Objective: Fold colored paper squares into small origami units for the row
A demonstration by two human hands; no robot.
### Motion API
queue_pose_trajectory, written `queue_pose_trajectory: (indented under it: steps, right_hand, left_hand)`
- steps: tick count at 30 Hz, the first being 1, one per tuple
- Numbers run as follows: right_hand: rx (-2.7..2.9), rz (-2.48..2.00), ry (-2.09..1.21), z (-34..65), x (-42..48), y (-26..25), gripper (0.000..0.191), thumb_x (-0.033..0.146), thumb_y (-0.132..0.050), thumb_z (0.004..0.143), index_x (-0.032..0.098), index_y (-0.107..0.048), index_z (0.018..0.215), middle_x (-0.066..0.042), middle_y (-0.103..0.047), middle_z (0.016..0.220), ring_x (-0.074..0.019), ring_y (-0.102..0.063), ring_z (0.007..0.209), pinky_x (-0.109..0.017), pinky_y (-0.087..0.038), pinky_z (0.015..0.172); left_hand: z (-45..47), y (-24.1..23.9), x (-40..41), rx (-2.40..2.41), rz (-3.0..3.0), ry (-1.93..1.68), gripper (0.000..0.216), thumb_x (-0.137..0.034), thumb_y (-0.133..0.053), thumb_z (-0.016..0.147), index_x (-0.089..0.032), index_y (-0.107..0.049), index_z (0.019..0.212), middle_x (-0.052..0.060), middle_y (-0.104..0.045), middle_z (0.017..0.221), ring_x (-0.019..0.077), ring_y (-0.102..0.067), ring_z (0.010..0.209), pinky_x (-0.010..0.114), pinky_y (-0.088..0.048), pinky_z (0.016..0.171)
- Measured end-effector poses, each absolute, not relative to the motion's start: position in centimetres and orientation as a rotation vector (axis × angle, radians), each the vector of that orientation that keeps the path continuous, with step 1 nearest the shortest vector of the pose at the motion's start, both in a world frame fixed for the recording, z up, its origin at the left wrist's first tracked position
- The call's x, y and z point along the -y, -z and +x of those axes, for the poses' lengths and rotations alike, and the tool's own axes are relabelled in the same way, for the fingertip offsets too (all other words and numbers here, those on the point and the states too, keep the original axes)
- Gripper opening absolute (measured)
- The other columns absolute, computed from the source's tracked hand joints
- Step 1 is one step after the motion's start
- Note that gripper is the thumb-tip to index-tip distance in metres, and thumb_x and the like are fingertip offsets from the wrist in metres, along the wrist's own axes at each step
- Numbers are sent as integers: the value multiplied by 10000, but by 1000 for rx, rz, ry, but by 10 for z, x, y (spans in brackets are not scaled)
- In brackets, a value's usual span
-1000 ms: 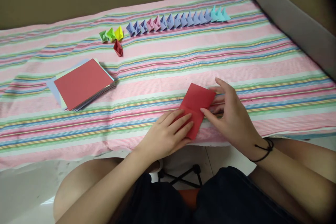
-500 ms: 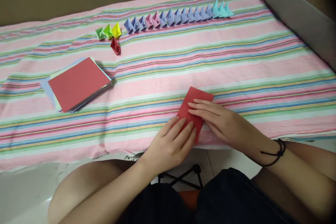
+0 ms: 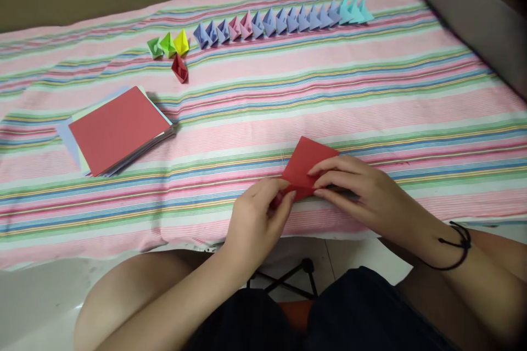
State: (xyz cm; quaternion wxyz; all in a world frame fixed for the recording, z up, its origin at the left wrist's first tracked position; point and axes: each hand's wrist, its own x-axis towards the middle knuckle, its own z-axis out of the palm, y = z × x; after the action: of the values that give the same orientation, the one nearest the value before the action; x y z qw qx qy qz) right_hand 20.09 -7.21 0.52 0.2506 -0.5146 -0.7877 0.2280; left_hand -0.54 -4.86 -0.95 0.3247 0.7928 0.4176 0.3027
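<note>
A red sheet of paper [image 3: 308, 156] lies close to the front edge of the cloth-covered surface, its near end folded up toward the far end. My left hand [image 3: 259, 211] pinches the left side of that fold between thumb and fingers. On the paper's right side, my right hand [image 3: 354, 186] grips the edge, thumb below and fingers resting on top. The palm sides of both hands are hidden, and a black cord bracelet circles the right wrist.
A stack of coloured paper [image 3: 121, 131] with a red sheet on top lies at left. Along the back runs a row of folded paper boats [image 3: 269, 23], with green and yellow ones [image 3: 168, 45] and a red one [image 3: 180, 69] further left. Striped cloth [image 3: 230, 115] covers the surface.
The near end of the red paper has been folded upward, so the sheet looks shorter. My left hand went from lying flat on it to pinching the fold; my right hand shifted slightly nearer and right.
</note>
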Motion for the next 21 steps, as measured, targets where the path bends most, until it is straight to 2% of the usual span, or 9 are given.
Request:
queue_pose_trajectory:
  steps: [4, 7, 10, 14, 17, 21]
  right_hand:
    - [2001, -1522, -733, 195, 75, -8, 106, 208, -549, 893, 187, -650, 866, -44, -617, 893, -173, -589, 842, -314, -475, 728]
    - [1898, -1620, -799, 190, 76, -9, 107, 210, -551, 895, 191, -640, 839, -23, -615, 851, -160, -572, 807, -304, -450, 698]
    - [1831, -1696, -814, 185, 76, -9, 107, 208, -557, 889, 196, -635, 818, -10, -613, 820, -157, -558, 783, -299, -431, 673]
    - [1797, -1729, -832, 183, 74, -9, 90, 193, -563, 879, 203, -622, 812, -2, -610, 809, -155, -553, 760, -298, -424, 665]
    - [1787, -1730, -839, 182, 75, -9, 93, 176, -553, 880, 207, -608, 813, 0, -609, 819, -158, -555, 783, -300, -426, 688]
    - [1757, -1763, -835, 182, 79, -7, 59, 197, -549, 890, 219, -594, 858, 5, -605, 838, -155, -554, 783, -297, -427, 693]
  left_hand:
    - [-4, 11, 48, -1174, 2036, -779, 238, -183, -560, 862, -198, -520, 1097, -28, -598, 752, 81, -552, 610, 194, -447, 567]
    - [-2, 10, 46, -1182, 2069, -753, 248, -180, -546, 870, -198, -506, 1114, -22, -600, 762, 85, -549, 616, 198, -450, 567]
    - [-3, 9, 45, -1163, 2194, -801, 205, -162, -536, 875, -183, -550, 1079, 39, -633, 914, 113, -591, 742, 227, -482, 632]
    - [-8, 9, 51, -1020, 2682, -945, 260, -136, -561, 854, -151, -613, 1109, 107, -635, 1178, 218, -579, 1021, 351, -458, 827]
    - [-11, 10, 59, -835, 2950, -813, 328, -109, -445, 902, -100, -607, 1187, 80, -644, 1230, 231, -544, 1137, 356, -394, 891]
    - [-13, 10, 60, -795, 2943, -696, 379, -86, -357, 914, -44, -597, 1203, 108, -632, 1244, 244, -569, 1133, 375, -391, 918]
